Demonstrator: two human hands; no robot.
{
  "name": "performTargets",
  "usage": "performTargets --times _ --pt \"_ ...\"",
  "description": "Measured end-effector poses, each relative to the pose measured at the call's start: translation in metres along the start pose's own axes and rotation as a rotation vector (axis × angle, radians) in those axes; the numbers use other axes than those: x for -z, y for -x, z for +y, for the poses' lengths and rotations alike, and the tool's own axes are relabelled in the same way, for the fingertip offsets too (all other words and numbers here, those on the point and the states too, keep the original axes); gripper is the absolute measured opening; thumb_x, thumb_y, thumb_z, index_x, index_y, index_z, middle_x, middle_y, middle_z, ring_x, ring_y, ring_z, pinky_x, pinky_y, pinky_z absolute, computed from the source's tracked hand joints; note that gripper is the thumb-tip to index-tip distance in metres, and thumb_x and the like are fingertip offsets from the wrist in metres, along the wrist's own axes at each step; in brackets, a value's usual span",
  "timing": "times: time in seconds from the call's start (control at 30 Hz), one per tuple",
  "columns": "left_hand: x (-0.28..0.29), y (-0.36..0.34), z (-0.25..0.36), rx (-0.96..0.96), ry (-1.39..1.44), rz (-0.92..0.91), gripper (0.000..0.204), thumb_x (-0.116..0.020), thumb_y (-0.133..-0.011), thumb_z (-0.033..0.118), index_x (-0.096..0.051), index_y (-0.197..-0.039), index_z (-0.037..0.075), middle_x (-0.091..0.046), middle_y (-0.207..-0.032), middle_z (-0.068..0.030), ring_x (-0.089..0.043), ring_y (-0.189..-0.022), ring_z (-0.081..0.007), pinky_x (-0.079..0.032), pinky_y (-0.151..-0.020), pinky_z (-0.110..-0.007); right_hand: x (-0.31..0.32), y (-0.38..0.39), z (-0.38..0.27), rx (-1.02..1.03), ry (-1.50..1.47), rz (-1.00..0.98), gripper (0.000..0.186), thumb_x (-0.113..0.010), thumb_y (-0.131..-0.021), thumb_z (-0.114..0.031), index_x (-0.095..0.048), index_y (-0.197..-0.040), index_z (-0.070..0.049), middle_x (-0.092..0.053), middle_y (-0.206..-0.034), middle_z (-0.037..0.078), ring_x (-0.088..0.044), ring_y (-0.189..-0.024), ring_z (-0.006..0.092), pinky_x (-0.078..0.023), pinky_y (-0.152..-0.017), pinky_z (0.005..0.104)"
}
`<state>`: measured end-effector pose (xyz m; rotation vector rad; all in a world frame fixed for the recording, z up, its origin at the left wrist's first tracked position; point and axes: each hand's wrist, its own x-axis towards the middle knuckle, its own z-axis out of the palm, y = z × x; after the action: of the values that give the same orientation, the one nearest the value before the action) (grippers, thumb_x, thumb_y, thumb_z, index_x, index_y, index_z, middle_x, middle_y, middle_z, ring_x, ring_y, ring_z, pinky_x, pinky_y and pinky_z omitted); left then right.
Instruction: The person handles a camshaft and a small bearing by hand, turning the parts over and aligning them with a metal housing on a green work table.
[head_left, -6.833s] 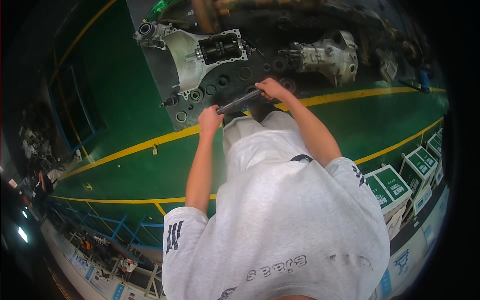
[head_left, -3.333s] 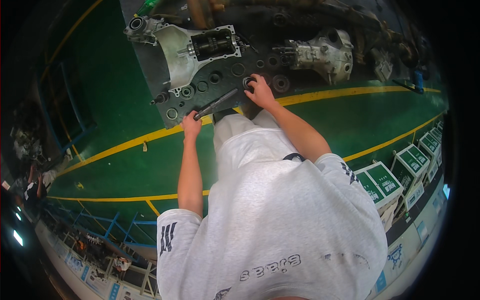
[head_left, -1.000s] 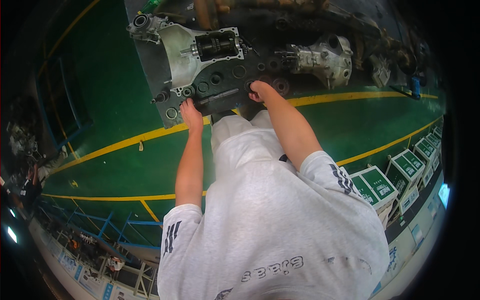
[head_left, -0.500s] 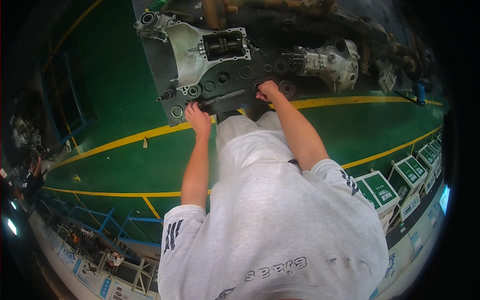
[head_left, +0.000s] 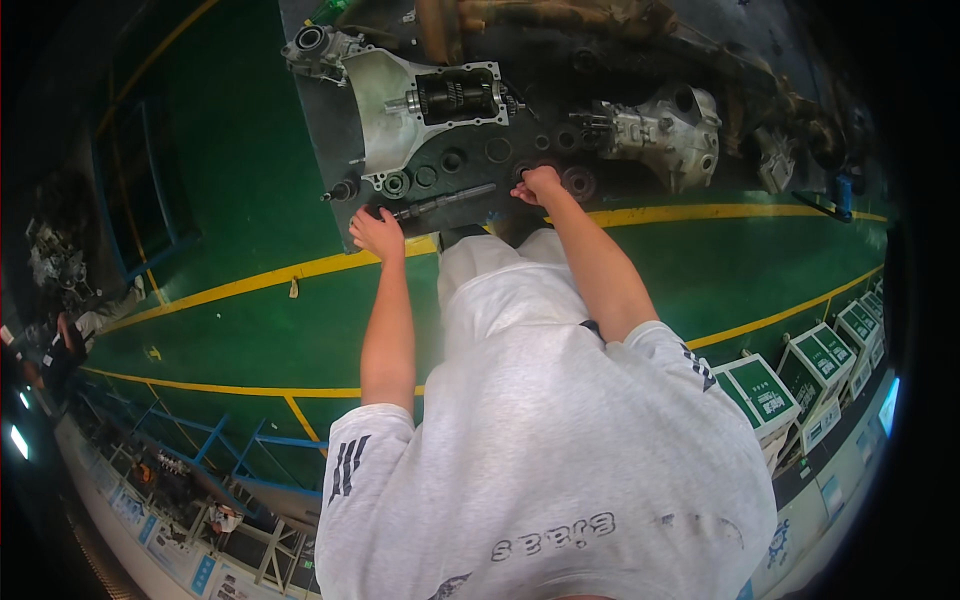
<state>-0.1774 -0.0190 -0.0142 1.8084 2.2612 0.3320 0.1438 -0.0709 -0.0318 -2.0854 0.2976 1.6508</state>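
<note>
**Steel shaft on the parts mat: contact points and handling**

The left hand (head_left: pixel 378 233) rests at the near-left end of the steel shaft (head_left: pixel 446 201), fingers curled loosely around or against that end; whether they fully enclose it cannot be told at this size. The right hand (head_left: pixel 540 186) sits at the far-right end, fingers bent down onto the mat beside a round bearing ring (head_left: pixel 578 183); whether they pinch anything is not visible.

The shaft lies flat on the dark work mat (head_left: pixel 330 150), running slantwise between the two hands, just in front of a row of small rings and bushings (head_left: pixel 420 178). Beyond it stands an open gearbox housing (head_left: pixel 420 105) with a gear cluster exposed, and to the right a second aluminium casing (head_left: pixel 660 130).

Handling judgement: the shaft is probably solid metal, rigid, heavy for its slimness, and likely oily, hence slippery. Splined or stepped sections give better purchase than polished journals. Support both ends, as the hands are placed, and keep it level; a one-ended lift could let it roll into the loose rings. The green floor (head_left: pixel 250 300) with yellow lines surrounds the mat.
</note>
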Motion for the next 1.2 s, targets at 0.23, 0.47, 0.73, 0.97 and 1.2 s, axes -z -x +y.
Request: performTargets --times 0.23,0.47,0.73,0.97,1.2 --pt "0.0 0.013 0.018 -0.118 0.053 0.157 0.028 -0.062 -0.085 0.02 -0.06 -0.111 0.009 -0.058 -0.117 -0.0117 -0.049 -0.115 -0.0349 -0.039 -0.091 -0.05 -0.004 -0.002 -0.006 -0.056 -0.047 -0.043 0.028 -0.046 -0.1 -0.012 -0.062 -0.091 0.009 -0.071 -0.08 0.02 -0.074 -0.069 0.027 -0.059 -0.05 0.0353" --pt "0.044 0.059 0.112 -0.446 0.736 -0.483 0.04 -0.062 -0.089 0.004 -0.059 -0.129 0.006 -0.063 -0.118 -0.0122 -0.058 -0.112 -0.0252 -0.046 -0.096 -0.036 0.011 0.061 -0.015 0.147 0.329 -0.489 0.03 -0.044 -0.101 -0.026 -0.053 -0.079 -0.008 -0.058 -0.062 0.004 -0.048 -0.046 0.0105 -0.035 -0.041 0.0236" --pt "0.188 0.078 0.176 -0.467 1.076 -0.641 0.045 -0.072 -0.079 0.001 -0.062 -0.123 0.003 -0.062 -0.112 -0.0121 -0.06 -0.093 -0.0239 -0.049 -0.083 -0.032 0.045 0.272 -0.039 0.334 0.294 -0.87 0.037 -0.044 -0.095 -0.024 -0.043 -0.061 -0.011 -0.046 -0.055 0.0 -0.038 -0.045 0.0073 -0.026 -0.04 0.026" --pt "0.252 0.081 0.2 -0.635 1.009 -0.481 0.033 -0.068 -0.091 0.015 -0.059 -0.117 -0.003 -0.058 -0.109 -0.0138 -0.057 -0.094 -0.0201 -0.049 -0.081 -0.03 0.063 0.345 -0.042 0.415 0.162 -0.89 0.035 -0.047 -0.1 -0.022 -0.047 -0.068 -0.006 -0.049 -0.061 0.0 -0.045 -0.051 0.0076 -0.033 -0.047 0.0241" --pt "0.273 0.083 0.219 -0.698 0.947 -0.3 0.04 -0.079 -0.08 0.021 -0.063 -0.11 0.0 -0.062 -0.098 -0.0111 -0.055 -0.078 -0.0212 -0.047 -0.067 -0.031 0.065 0.36 -0.022 1.253 -0.004 -0.569 0.016 -0.062 -0.095 -0.01 -0.068 -0.103 0.003 -0.052 -0.117 0.008 -0.055 -0.098 0.0105 -0.047 -0.077 0.024"
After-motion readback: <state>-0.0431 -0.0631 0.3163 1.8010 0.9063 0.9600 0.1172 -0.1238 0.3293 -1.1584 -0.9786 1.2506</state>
